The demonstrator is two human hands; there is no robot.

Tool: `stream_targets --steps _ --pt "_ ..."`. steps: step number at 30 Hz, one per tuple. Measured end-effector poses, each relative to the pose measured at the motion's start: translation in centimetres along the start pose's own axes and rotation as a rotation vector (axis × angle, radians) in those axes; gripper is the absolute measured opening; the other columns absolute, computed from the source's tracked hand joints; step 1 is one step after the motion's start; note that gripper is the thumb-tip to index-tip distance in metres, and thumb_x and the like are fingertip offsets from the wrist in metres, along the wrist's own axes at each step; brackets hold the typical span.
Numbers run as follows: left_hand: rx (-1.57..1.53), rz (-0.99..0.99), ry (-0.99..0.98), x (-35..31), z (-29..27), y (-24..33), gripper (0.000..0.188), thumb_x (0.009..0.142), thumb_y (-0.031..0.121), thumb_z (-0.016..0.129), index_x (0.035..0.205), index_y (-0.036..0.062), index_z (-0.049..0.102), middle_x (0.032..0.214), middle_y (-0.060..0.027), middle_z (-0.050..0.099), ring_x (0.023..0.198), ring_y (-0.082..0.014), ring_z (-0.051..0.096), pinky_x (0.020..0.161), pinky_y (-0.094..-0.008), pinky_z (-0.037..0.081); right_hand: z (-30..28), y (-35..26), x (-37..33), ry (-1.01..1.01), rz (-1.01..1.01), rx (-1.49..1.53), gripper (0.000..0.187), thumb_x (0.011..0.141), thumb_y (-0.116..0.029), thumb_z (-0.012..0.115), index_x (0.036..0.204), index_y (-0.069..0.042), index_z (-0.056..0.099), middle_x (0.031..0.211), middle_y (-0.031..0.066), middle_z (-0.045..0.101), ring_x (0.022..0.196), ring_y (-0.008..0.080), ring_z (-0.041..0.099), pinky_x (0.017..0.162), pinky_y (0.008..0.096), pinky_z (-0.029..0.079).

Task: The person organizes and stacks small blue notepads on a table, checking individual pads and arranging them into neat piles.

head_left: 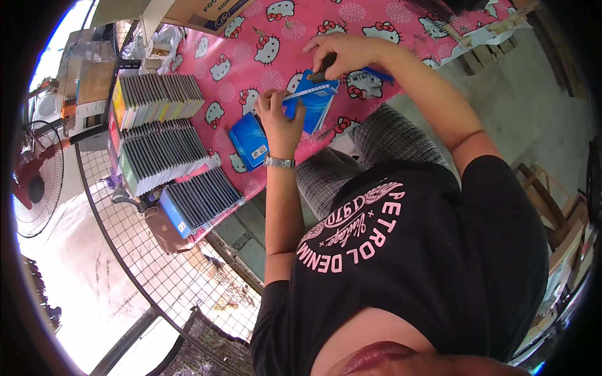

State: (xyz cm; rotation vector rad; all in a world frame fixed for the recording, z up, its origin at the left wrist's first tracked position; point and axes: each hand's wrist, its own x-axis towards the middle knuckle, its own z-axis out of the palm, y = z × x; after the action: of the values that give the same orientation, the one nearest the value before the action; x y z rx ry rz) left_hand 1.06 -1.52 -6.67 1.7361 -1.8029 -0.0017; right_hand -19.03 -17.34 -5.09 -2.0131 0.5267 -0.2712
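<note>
My left hand (279, 122), with a metal-band watch on its wrist, reaches over a spiral notebook with a blue cover (251, 145). Its curled fingers are at the left end of a narrow white strip with dark marks (310, 92). That strip lies across a second blue notebook (313, 113). My right hand (343, 55) is bent above the strip's other end, with a small dark object (327, 64) between thumb and fingers; its kind cannot be made out. A small white label sits on the left notebook's cover. Part of another blue notebook (379, 74) shows beneath my right forearm.
Several rows of upright spiral notebooks (160, 100) stand at the table's left end. A pink patterned cloth (351, 19) covers the table. An open cardboard box (200, 14) is at the far side. A fan (39, 182) and wire mesh (119, 213) are at the left.
</note>
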Motion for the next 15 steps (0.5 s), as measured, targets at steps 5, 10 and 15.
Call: stream_targets --steps 5,10,15 --pt "-0.009 -0.022 -0.044 -0.2 -0.6 -0.8 0.027 0.075 0.013 0.072 0.099 0.0046 0.062 0.103 -0.0135 0.055 0.099 -0.0329 0.052 0.084 -0.0430 0.044 -0.1 -2.2 0.5 -0.111 -0.037 0.311 0.034 0.066 -0.006 0.067 0.100 -0.003 0.071 0.140 0.0126 0.047 0.105 0.0189 0.061 0.083 0.0314 0.051" --pt "-0.255 -0.210 -0.205 0.3 -1.5 -0.7 0.024 0.080 0.010 0.070 0.101 0.0015 0.062 0.101 -0.0130 0.056 0.085 -0.0257 0.060 0.068 -0.0344 0.049 0.3 -1.6 0.9 -0.208 -0.268 0.799 0.036 0.068 -0.005 0.066 0.103 -0.004 0.070 0.140 0.0111 0.046 0.105 0.0190 0.061 0.088 0.0315 0.049" --pt "-0.420 -0.165 -0.162 0.3 -1.2 -1.9 0.024 0.080 0.006 0.071 0.101 -0.0007 0.062 0.097 -0.0116 0.059 0.078 -0.0216 0.064 0.062 -0.0287 0.052 0.8 -1.9 2.1 -0.173 -0.205 0.538 0.033 0.069 -0.008 0.067 0.102 -0.002 0.070 0.137 0.0116 0.048 0.104 0.0194 0.060 0.089 0.0324 0.048"
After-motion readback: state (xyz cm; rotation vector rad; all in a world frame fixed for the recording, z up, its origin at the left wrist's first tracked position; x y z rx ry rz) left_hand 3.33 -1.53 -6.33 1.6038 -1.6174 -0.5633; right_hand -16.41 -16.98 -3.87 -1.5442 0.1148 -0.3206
